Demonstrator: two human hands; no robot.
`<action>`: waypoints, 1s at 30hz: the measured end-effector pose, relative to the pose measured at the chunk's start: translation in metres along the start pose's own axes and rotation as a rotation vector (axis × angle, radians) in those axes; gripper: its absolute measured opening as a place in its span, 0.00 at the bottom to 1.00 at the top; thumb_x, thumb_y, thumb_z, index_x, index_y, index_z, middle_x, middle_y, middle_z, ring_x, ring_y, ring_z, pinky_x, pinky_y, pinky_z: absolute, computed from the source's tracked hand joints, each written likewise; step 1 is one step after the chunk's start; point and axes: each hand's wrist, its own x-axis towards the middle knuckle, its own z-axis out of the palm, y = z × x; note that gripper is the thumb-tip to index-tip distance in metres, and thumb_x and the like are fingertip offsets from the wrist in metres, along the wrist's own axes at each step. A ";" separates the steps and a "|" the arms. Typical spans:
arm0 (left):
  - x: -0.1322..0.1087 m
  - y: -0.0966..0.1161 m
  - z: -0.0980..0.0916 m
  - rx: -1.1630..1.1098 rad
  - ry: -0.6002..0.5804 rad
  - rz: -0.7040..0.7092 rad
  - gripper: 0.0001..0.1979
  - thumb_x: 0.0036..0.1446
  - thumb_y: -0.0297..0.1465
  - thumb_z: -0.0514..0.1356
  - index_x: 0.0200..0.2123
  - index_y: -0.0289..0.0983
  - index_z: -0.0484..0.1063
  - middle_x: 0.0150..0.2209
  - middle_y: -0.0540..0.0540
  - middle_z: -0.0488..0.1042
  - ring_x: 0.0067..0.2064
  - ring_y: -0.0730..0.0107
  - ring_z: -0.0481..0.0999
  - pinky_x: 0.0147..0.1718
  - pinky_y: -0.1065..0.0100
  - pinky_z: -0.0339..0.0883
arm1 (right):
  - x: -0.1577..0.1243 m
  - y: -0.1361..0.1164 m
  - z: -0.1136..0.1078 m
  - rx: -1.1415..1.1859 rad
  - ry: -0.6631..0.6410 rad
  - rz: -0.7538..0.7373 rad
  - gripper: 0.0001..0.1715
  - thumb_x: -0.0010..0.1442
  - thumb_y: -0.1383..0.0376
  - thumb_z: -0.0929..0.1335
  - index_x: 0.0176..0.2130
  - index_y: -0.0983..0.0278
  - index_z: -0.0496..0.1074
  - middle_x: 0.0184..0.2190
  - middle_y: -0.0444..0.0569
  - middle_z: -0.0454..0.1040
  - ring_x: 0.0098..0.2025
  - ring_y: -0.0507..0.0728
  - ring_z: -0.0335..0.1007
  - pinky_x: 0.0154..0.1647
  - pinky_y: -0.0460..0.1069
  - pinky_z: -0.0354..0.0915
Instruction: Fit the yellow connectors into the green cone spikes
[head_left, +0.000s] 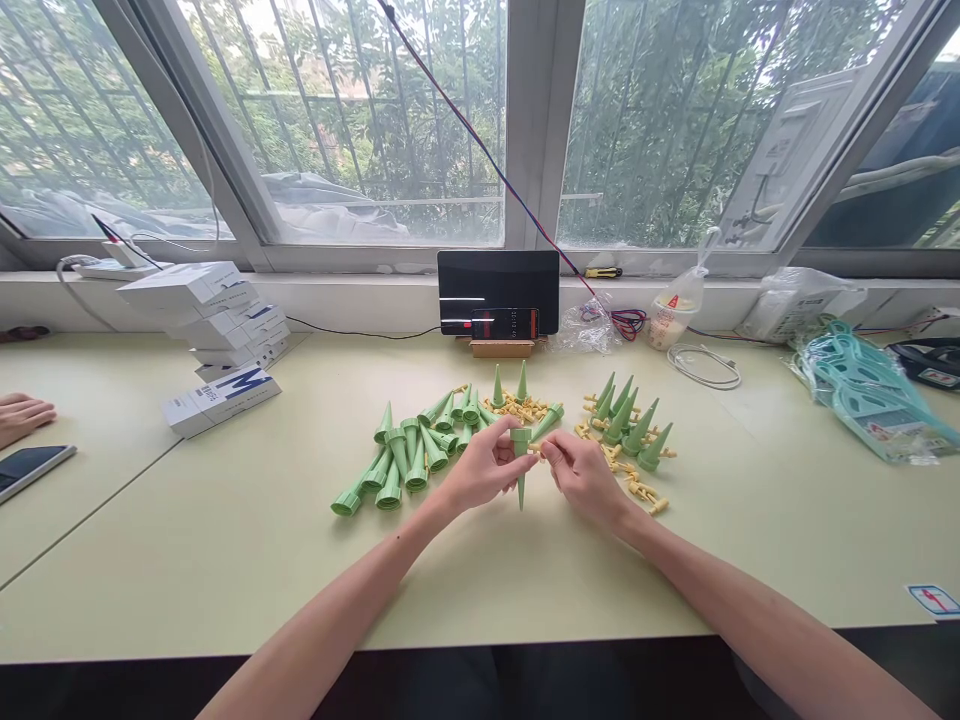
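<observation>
Point down, a green plastic watering spike (521, 438) is gripped by my left hand (487, 465) over the middle of the table. My right hand (581, 470) pinches a small yellow valve (535, 449) at the spike's side, just below its wide cap. Whether the valve is seated in the spike cannot be made out. To the left lies a pile of green spikes (409, 450). Behind my hands is a heap of yellow valves (525, 406) with a few spikes around it. On the right, several spikes with yellow valves (621, 415) stand among loose yellow valves (645, 492).
A tablet (499, 285) and a phone (504, 323) lean at the back. White boxes (225, 320) are stacked at left, near another person's hand (22, 415) and a phone (30, 470). A bagged cup (670, 320), a white cable (703, 367) and wrapped turquoise items (862, 390) lie right.
</observation>
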 end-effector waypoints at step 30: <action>-0.001 0.004 -0.003 -0.202 -0.284 -0.136 0.27 0.52 0.42 0.69 0.48 0.39 0.60 0.34 0.50 0.71 0.28 0.76 0.67 0.26 0.72 0.64 | -0.003 -0.010 0.003 0.051 0.022 -0.054 0.21 0.65 0.55 0.65 0.25 0.62 0.64 0.18 0.41 0.61 0.21 0.50 0.51 0.22 0.47 0.51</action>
